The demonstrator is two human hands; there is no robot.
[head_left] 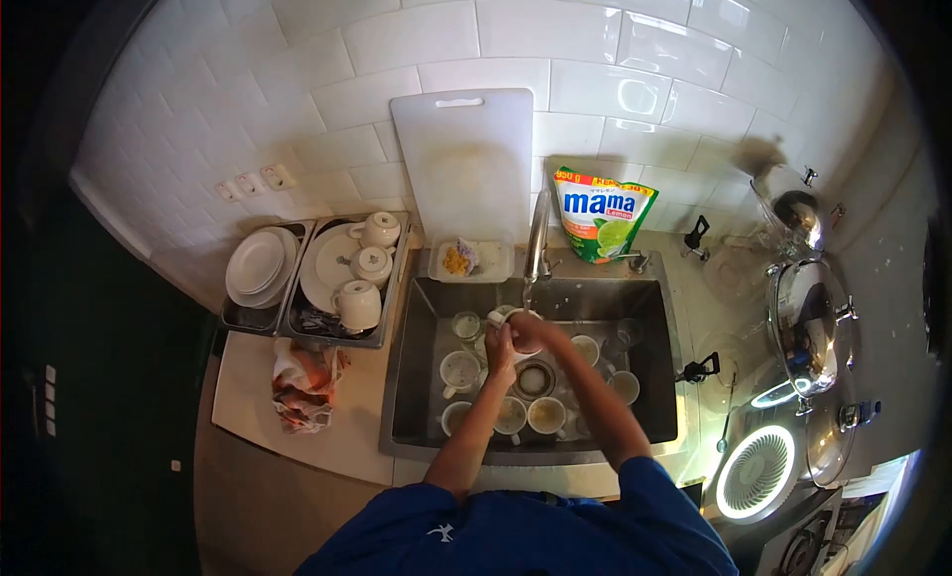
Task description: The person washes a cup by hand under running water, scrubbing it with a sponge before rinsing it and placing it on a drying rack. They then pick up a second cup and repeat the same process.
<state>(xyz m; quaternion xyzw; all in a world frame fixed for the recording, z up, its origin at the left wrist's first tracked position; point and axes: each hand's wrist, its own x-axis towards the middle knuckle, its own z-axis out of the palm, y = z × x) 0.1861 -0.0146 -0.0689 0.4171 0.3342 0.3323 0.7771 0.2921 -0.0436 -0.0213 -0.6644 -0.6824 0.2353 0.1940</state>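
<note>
Both hands are together over the sink (392, 398), just below the metal faucet (538, 234). My left hand (501, 346) grips a white cup (496, 318) from its left side. The fingers of my right hand (530, 330) are at the cup's opening, partly inside it, and their tips are hidden. Water runs from the faucet onto the cup and hand. Several cups stand in the sink around my wrists, among them a white cup (459, 370) at the left and one with yellowish liquid (546, 415) near the front.
Left of the sink are metal trays with plates (260, 262) and cups (357, 305), and a crumpled cloth (304, 383). Behind stand a cutting board (462, 170), a sponge dish (486, 263) and a soap pouch (603, 214). Right are a lit fan (756, 474) and chafing dishes (808, 328).
</note>
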